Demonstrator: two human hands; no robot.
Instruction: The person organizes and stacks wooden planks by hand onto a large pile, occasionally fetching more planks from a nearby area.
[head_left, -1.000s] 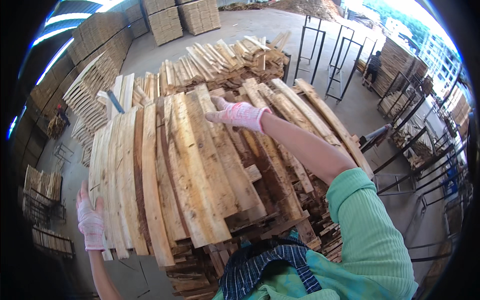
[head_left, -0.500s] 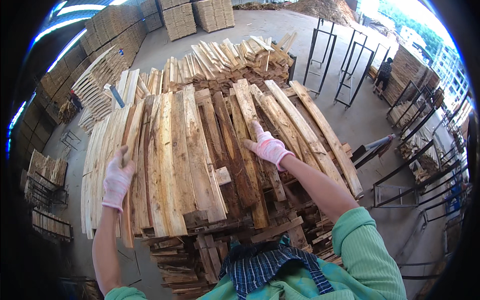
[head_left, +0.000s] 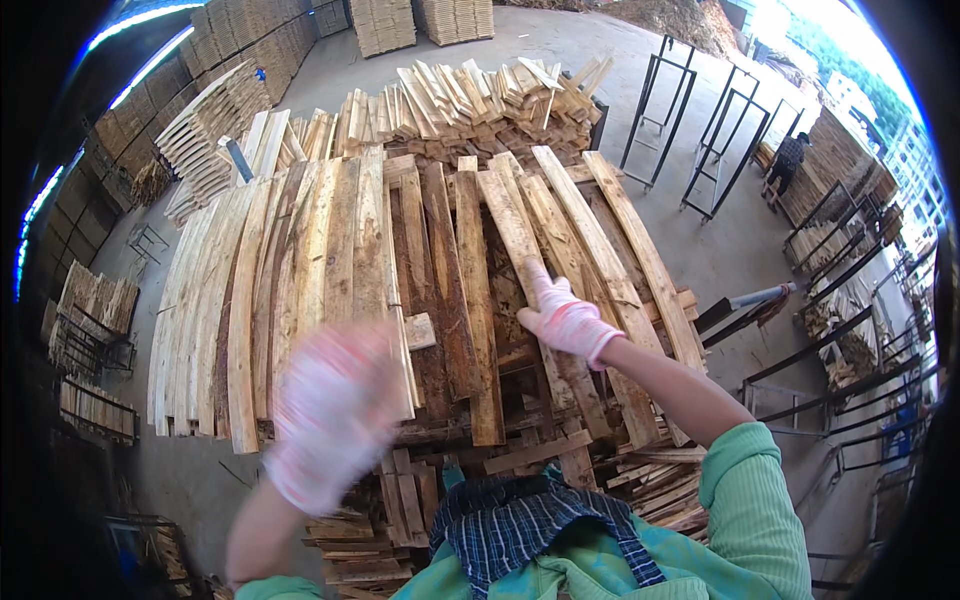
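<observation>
Handling boards, by two gloved hands. Right hand [head_left: 568,320]: forefinger laid on a pale board [head_left: 510,225], thumb spread leftward; whether it gripped the edge could not be told. Left hand [head_left: 338,415]: blurred, in front of the near ends of the left row [head_left: 185,330]; open or closed, could not be told.

Pale board: on top of the stack, right of centre, lying at a slant, far end leaning left. Left row: close-set, near ends uneven. Between: a dark board [head_left: 445,290], a small block [head_left: 420,331] at its left, some gaps. Nearer the person: a short crosspiece [head_left: 537,452], with jumbled offcuts [head_left: 360,575] below.

Handling notes, by judgement: the pale board seemed to call for two hands set well apart along its length, since a one-handed push might have swung it askew or dipped an end into a gap. Edges looked rough, so a hold across the flat face appeared safer than fingers wedged between neighbours. A slow, level slide seemed best, clear of the block.
</observation>
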